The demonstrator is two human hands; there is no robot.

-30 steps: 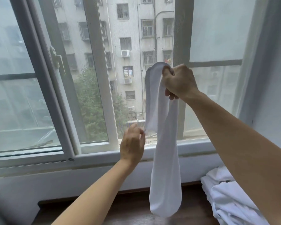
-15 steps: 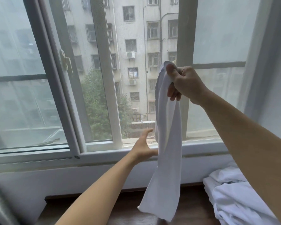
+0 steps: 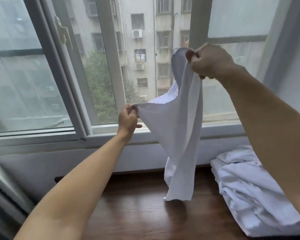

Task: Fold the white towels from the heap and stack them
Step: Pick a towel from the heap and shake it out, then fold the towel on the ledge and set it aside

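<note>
left hand | now pinches towel edge | pulled leftward

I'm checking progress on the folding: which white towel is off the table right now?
The towel stretched between left hand and right hand; the others lie heaped on the table.

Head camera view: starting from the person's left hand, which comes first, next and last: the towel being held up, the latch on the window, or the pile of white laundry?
1. Held towel: pinched by the left hand, so touching.
2. Window latch: up and to the left, on the frame.
3. Towel heap: low on the right, on the dark wooden surface.
</note>
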